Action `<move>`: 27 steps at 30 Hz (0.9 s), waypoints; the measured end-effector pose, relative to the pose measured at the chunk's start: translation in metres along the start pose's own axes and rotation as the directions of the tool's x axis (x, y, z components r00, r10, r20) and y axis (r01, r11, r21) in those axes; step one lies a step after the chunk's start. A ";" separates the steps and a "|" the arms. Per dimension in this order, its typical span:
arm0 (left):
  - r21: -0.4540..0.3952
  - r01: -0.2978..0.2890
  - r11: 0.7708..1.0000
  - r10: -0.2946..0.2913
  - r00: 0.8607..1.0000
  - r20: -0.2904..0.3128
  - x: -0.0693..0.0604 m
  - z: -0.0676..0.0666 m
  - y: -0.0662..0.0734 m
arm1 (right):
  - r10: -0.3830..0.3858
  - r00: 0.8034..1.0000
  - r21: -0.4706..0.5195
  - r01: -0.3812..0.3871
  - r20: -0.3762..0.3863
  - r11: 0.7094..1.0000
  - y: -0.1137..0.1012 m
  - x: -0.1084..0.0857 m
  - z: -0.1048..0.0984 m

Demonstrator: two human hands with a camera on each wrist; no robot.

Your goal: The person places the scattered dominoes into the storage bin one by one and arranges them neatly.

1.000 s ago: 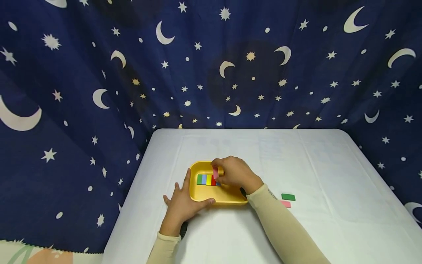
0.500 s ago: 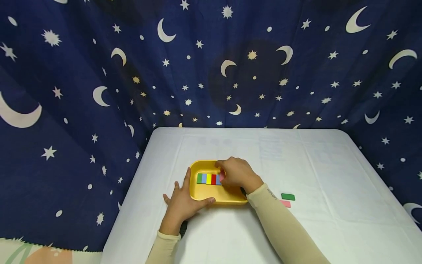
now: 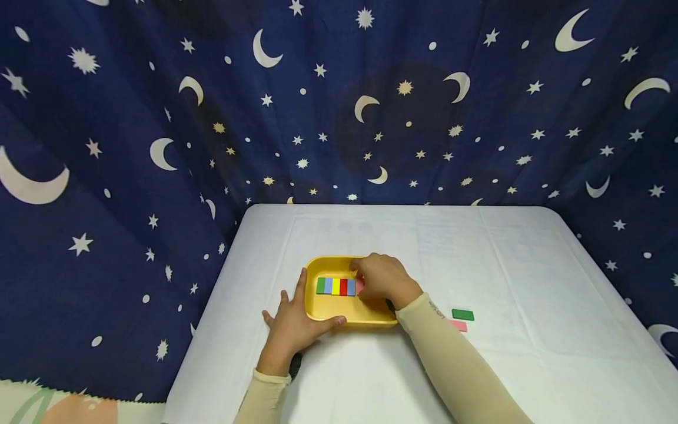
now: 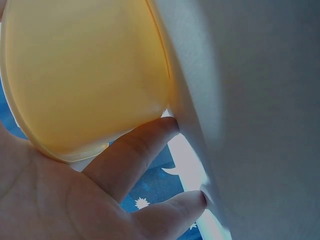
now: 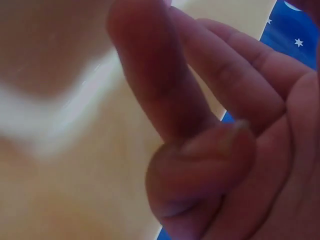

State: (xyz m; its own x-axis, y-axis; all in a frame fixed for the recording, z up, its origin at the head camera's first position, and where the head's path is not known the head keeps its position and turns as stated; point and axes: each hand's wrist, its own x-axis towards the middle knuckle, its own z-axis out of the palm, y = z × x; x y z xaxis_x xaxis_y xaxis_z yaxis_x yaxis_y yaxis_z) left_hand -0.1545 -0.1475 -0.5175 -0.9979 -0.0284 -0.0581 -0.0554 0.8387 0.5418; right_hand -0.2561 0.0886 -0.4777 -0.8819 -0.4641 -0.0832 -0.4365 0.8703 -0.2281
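Observation:
A yellow plastic tray [image 3: 333, 307] lies on the table. Inside it, a row of flat rectangular blocks [image 3: 336, 287] runs green, light blue, yellow, red, blue. At the row's right end is a pink block [image 3: 361, 285], partly covered by my right hand [image 3: 385, 277], whose thumb and fingers pinch it. My left hand [image 3: 293, 327] braces the tray's near left corner, thumb along the front wall and forefinger along the left side. In the left wrist view its straight fingers [image 4: 135, 155] touch the tray's outside. The right wrist view shows bent fingers [image 5: 155, 75]; the block is hidden there.
Right of the tray, a green block [image 3: 463, 315] and another pink block [image 3: 459, 325] lie on the white table [image 3: 529, 282], the pink one partly behind my right sleeve. A dark blue curtain [image 3: 318, 118] with moons and stars hangs behind and at the sides.
My right hand has lowered the pink block from above the row and moved it slightly right, to the end beside the blue block. The left hand has stayed at the tray.

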 end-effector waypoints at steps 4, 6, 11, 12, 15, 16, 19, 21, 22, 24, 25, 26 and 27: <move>0.005 0.001 1.000 -0.001 1.000 -0.002 0.000 0.001 -0.001 | 0.007 1.000 0.029 -0.007 0.012 1.000 -0.001 -0.001 0.000; 0.000 0.000 1.000 0.000 1.000 -0.004 -0.001 0.001 -0.002 | 0.009 1.000 0.041 -0.009 0.018 0.999 -0.001 -0.002 0.001; -0.005 -0.003 1.000 0.003 1.000 -0.005 -0.003 0.002 -0.003 | 0.006 1.000 0.038 -0.006 0.015 0.999 -0.001 -0.003 0.004; -0.004 -0.004 1.000 0.004 1.000 -0.006 -0.003 0.003 -0.003 | 0.004 1.000 0.036 -0.005 0.013 0.999 -0.001 -0.003 0.005; -0.002 -0.005 1.000 0.005 1.000 -0.007 -0.002 0.002 -0.003 | 0.002 1.000 0.031 -0.002 0.007 1.000 -0.001 -0.002 0.005; 0.001 -0.003 1.000 0.003 1.000 -0.005 -0.002 0.002 -0.002 | -0.001 1.000 0.033 0.001 0.005 0.999 -0.001 -0.002 0.005; 0.000 -0.002 1.000 0.002 1.000 0.000 -0.001 0.001 -0.001 | -0.006 1.000 0.022 0.006 0.000 1.000 -0.002 -0.002 0.004; 0.000 -0.001 1.000 0.001 1.000 0.000 -0.001 0.000 0.000 | -0.012 1.000 0.018 0.012 -0.001 1.000 -0.002 -0.001 0.003; -0.001 -0.001 1.000 0.001 1.000 -0.001 0.000 0.000 0.000 | -0.012 1.000 0.020 0.012 0.000 1.000 -0.002 -0.001 0.003; -0.004 0.000 1.000 0.000 1.000 -0.002 0.000 0.000 0.000 | -0.008 1.000 0.018 0.008 0.004 1.000 -0.002 -0.001 0.003; -0.004 0.000 1.000 0.000 1.000 -0.003 0.000 0.000 0.000 | -0.006 1.000 0.018 0.006 0.005 1.000 -0.002 -0.001 0.003; -0.004 0.000 1.000 0.000 1.000 -0.003 0.000 0.000 0.000 | -0.006 1.000 0.021 0.006 0.005 1.000 -0.002 -0.001 0.002; -0.005 -0.001 1.000 0.001 1.000 -0.004 0.000 0.000 0.000 | -0.006 1.000 0.024 0.005 0.004 1.000 -0.002 -0.001 0.002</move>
State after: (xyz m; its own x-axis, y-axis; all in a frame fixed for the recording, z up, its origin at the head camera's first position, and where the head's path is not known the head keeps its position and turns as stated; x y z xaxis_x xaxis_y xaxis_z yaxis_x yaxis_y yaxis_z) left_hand -0.1547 -0.1470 -0.5176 -0.9981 -0.0302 -0.0540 -0.0548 0.8358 0.5463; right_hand -0.2541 0.0871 -0.4791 -0.8788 -0.4695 -0.0856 -0.4368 0.8635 -0.2521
